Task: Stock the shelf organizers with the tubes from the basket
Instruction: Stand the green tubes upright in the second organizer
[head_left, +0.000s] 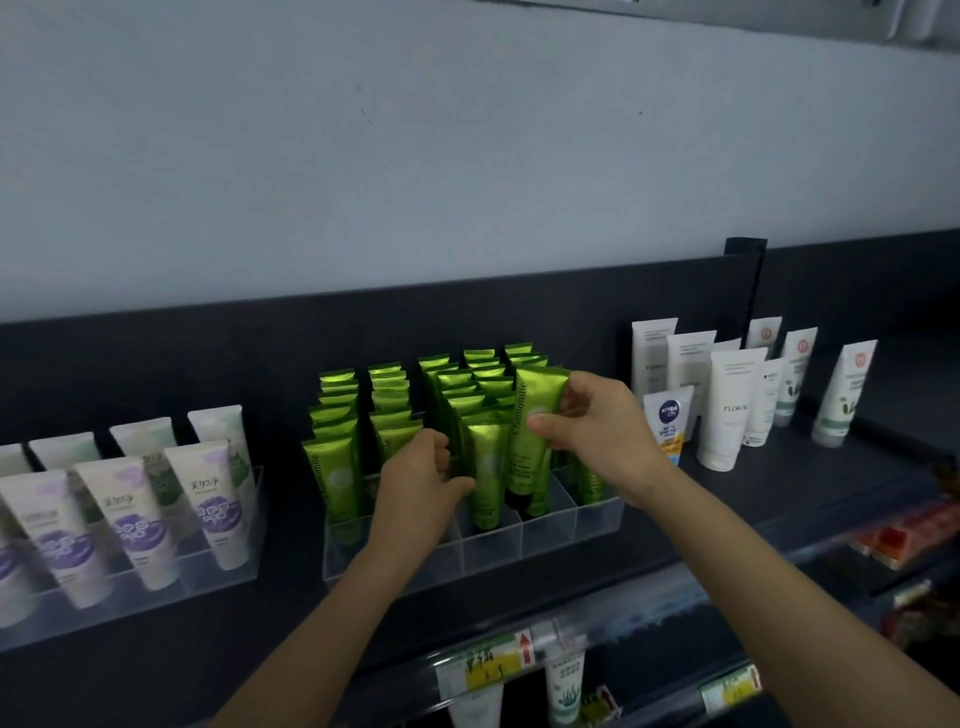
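Note:
A clear organizer (545, 540) on the dark shelf holds several rows of shiny green tubes (340, 415). My right hand (597, 431) grips one green tube (530, 447) by its upper part, standing cap-down in a front compartment. My left hand (415, 483) rests against the neighbouring green tubes (485, 478), fingers curled around their side in the middle rows. The basket is not in view.
A second clear organizer (228, 577) at the left holds white and purple tubes (215, 499). White tubes (727, 410) and a small Nivea tube (667, 426) stand loose at the right. Price tags (488, 665) and hanging products sit under the shelf edge.

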